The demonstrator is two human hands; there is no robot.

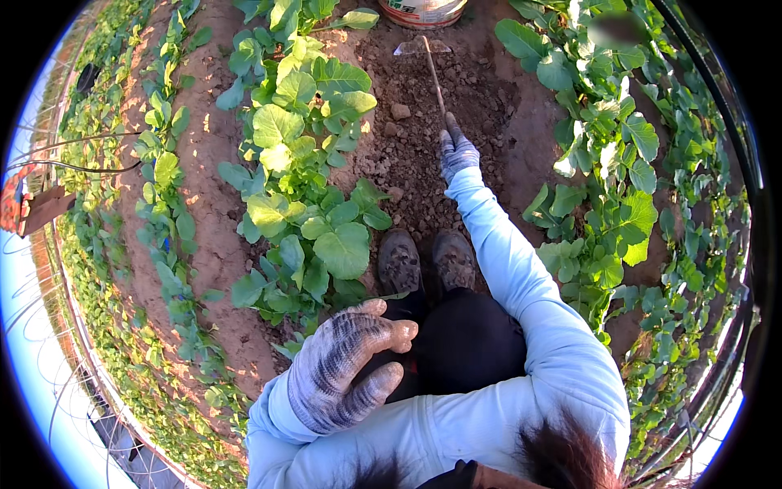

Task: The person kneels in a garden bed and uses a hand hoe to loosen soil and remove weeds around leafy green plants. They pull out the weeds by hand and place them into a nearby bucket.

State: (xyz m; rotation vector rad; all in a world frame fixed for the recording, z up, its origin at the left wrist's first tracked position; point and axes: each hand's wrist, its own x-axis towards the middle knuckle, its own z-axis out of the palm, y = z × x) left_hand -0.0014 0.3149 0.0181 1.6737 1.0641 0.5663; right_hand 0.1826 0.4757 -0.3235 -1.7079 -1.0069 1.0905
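My right hand, in a grey knitted glove, is closed round the handle of a hoe. The hoe reaches away from me, its wide pale blade resting on loose, crumbly soil just short of a bucket. My left hand, in a striped glove with tan rubber fingertips, is raised near my left knee. Its thumb and fingers are bent but apart, with nothing between them. Below it and to its left grow leafy green plants.
A white bucket with coloured print stands at the far end of the furrow. Plant rows flank it left and right. My muddy shoes stand in the furrow. Thin hoops and a dark cable show at far left.
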